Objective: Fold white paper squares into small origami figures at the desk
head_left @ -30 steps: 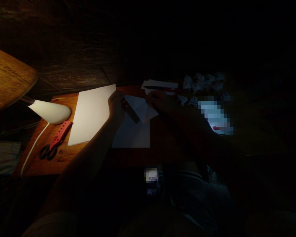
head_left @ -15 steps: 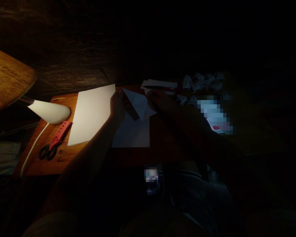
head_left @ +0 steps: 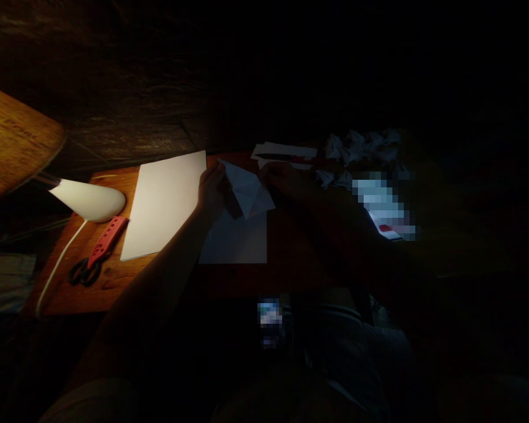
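A creased, partly folded sheet of white paper (head_left: 245, 187) is held up between my two hands over the table. My left hand (head_left: 211, 183) is closed on its left corner. At its upper right edge, my right hand (head_left: 282, 178) pinches the paper; that hand is dim and its fingertips are hard to make out. Beneath the folded paper lies a flat white sheet (head_left: 242, 244), partly covered by it and in shadow. To the left, a brightly lit stack of white paper (head_left: 167, 200) rests close to my left forearm.
Left on the wooden table (head_left: 110, 296) are a white lamp (head_left: 90, 200) and scissors in a red cover (head_left: 108, 241). At the back lie paper strips (head_left: 291, 150) with a dark knife (head_left: 273, 157) and several folded paper pieces (head_left: 361, 145). A blurred-out bright screen (head_left: 379, 205) is at right.
The folded paper has tilted and shifted slightly left, its lower tip moving a little down and left. My right hand has moved slightly left with it.
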`<state>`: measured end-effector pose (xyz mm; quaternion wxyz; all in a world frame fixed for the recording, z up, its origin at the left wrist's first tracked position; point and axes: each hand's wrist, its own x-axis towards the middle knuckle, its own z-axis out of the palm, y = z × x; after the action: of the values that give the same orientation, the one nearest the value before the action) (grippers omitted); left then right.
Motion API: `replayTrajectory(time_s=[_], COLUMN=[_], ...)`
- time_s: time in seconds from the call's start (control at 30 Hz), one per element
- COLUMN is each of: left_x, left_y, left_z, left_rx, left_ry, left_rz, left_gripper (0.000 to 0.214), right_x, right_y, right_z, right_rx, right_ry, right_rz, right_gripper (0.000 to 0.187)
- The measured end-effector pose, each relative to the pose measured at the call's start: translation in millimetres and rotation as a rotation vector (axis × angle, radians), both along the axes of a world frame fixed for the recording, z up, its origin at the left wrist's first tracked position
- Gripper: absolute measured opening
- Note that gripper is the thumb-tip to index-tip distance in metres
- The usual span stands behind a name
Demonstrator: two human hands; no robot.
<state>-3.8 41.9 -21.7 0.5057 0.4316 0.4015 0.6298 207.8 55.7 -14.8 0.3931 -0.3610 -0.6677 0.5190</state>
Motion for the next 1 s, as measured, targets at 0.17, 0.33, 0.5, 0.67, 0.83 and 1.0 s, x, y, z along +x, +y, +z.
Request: replayTrajectory(time_s=[0.17,0.33,0.5,0.67,0.83,1.0], left_x=[1.3,2.4,1.3,2.3,4.9,2.9], left_y=[1.8,2.5,3.0,-0.9,-4.7,-3.2], left_z=[-2.0,-2.1,-4.0,-2.1,-1.1,-4.3], left_rx=[0.038,0.114,0.113,0.082,0.116,0.081], left_ry=[0.056,0.144,0.175,0.179,0.196,0.238], left_rz=[0.051,0.032,0.031,-0.015,-0.076,-0.061], left_gripper=[0.033,0.042,0.044,0.039,0.042,0.033], right_x=[2.4,3.3,1.9,-1.5,2.2,1.4], right_y=[-9.6,-10.0,-7.5,-7.8,-13.3,-15.5], right_z=[7.2,6.0,2.0,0.8,10.0,13.2], right_rx=[0.002,0.078,0.119,0.082,0.11,0.078], right_ry=[-0.011,-0.079,-0.122,-0.053,-0.143,-0.13], right_rz=[0.054,0.046,0.015,0.017,-0.009,-0.049], right_gripper=[0.037,0.037,0.033,0.046,0.046,0.042])
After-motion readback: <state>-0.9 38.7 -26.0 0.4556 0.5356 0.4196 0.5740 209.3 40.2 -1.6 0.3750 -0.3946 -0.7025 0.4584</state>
